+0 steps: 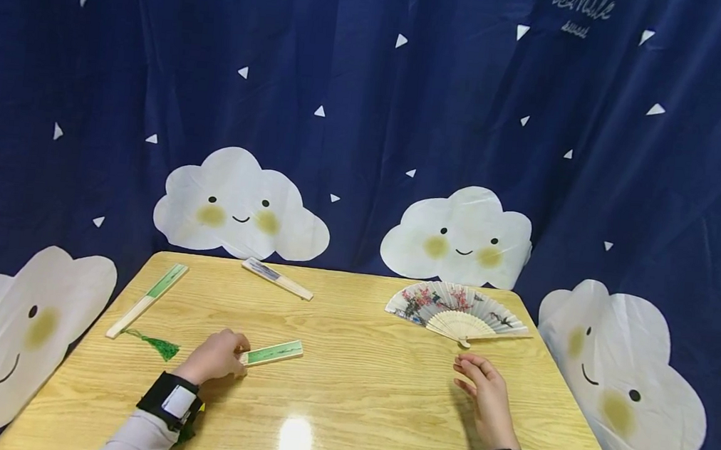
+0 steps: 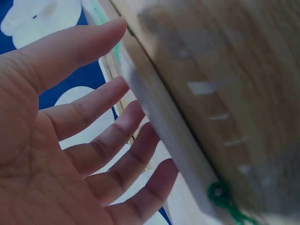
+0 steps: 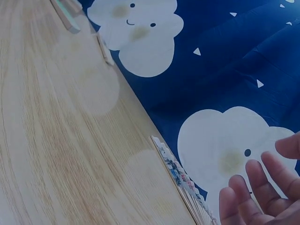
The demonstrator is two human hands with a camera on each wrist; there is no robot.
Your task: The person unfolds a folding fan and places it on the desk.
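Observation:
A folded hand fan (image 1: 273,352) with a green panel and pale wooden sticks lies on the table left of centre. My left hand (image 1: 218,358) is at its near end. In the left wrist view the thumb and loosely spread fingers come up along the edge of the folded fan (image 2: 173,122), where a green cord (image 2: 218,192) hangs from the end. To the right, my right hand (image 1: 484,389) hovers over the table with relaxed fingers and nothing in them. Just beyond it an unfolded fan (image 1: 418,301) with painted blossoms lies spread out.
Another green folded fan (image 1: 148,301) with a green tassel (image 1: 163,348) lies at the left edge. A folded fan with a dark pattern (image 1: 278,279) sits near the back edge. A navy curtain (image 1: 370,111) with white clouds stands behind the wooden table (image 1: 356,425).

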